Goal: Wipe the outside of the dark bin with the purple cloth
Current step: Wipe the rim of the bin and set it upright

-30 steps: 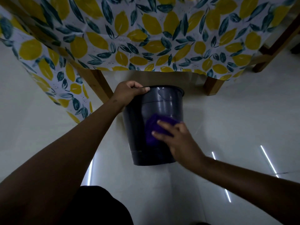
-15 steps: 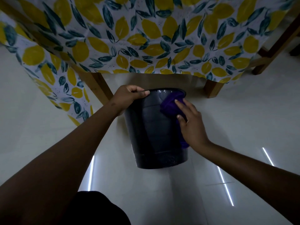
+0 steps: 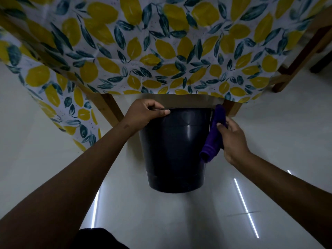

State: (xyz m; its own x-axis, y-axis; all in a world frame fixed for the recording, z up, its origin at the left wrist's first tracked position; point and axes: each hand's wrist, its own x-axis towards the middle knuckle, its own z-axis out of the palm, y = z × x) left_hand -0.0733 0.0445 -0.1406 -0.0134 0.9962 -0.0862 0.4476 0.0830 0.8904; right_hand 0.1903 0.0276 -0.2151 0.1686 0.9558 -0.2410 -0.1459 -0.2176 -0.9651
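The dark bin (image 3: 172, 150) stands on the pale floor, tilted with its top leaning away from me under the table edge. My left hand (image 3: 145, 114) grips the bin's rim at the upper left, thumb on the outside. My right hand (image 3: 231, 139) presses the purple cloth (image 3: 214, 133) against the bin's right outer wall. The cloth runs from the rim down to about mid-height, and its lower end hangs rolled below my fingers.
A table covered by a lemon-and-leaf printed cloth (image 3: 161, 51) hangs just above and behind the bin. Wooden table legs (image 3: 107, 108) stand left and right of the bin. The glossy floor (image 3: 179, 221) shows light-strip reflections.
My right hand slid the purple cloth from the bin's front face up to the rim, then round to the right side. The left hand kept its hold on the rim.
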